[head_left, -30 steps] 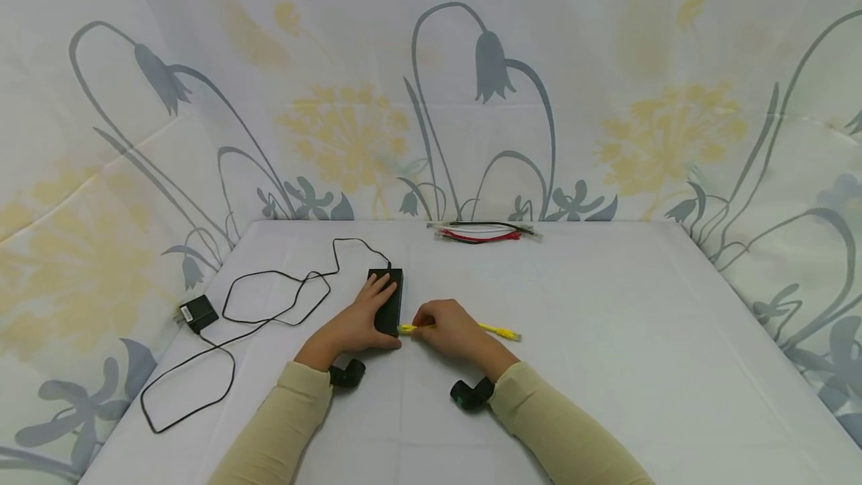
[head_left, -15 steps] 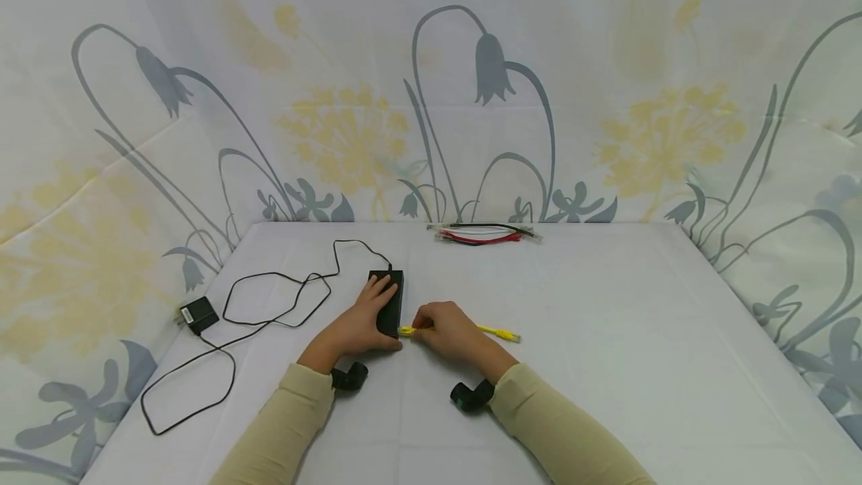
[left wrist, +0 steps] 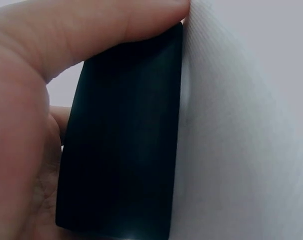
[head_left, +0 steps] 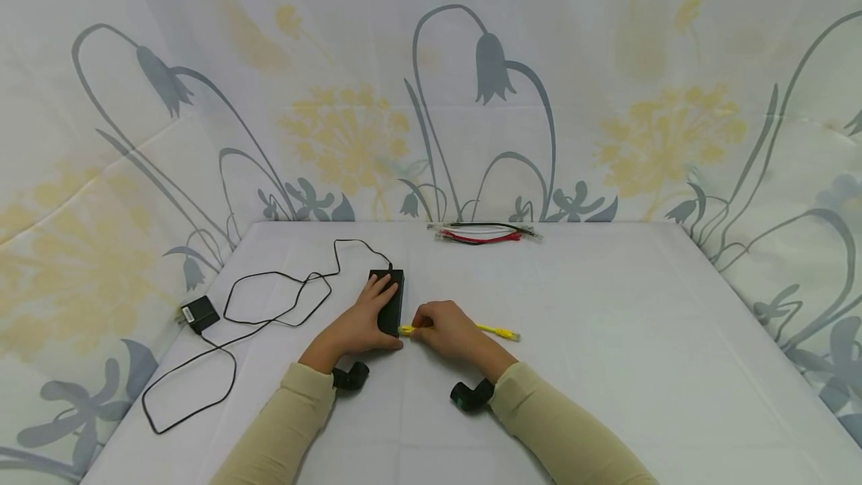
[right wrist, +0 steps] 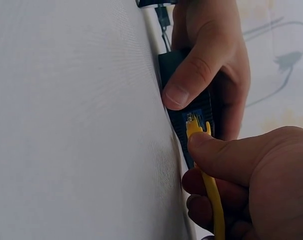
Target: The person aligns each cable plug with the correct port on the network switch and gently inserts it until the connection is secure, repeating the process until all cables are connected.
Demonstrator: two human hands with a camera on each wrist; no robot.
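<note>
My left hand [head_left: 355,326] holds a flat black network switch [head_left: 390,314] on the table, fingers spread over its top and thumb along its near end. In the left wrist view the switch [left wrist: 126,145] stands between thumb and fingers. My right hand [head_left: 447,329] pinches a yellow Ethernet cable [head_left: 498,332] just behind its plug. The right wrist view shows the clear plug [right wrist: 192,121] right at a blue-lined port in the switch's side, its latch facing my left hand. The cable's other end lies to the right, past my right wrist.
A thin black power cord [head_left: 261,272] loops from the switch's far end across the left side to a black power adapter [head_left: 199,313]. Several black, white and red network cables [head_left: 481,235] lie at the table's back edge. A patterned curtain [head_left: 431,81] hangs behind.
Barely anything differs. Both hands stay in place, the left on the switch, the right pinching the cable at the switch's side; the head view shifts very slightly.
</note>
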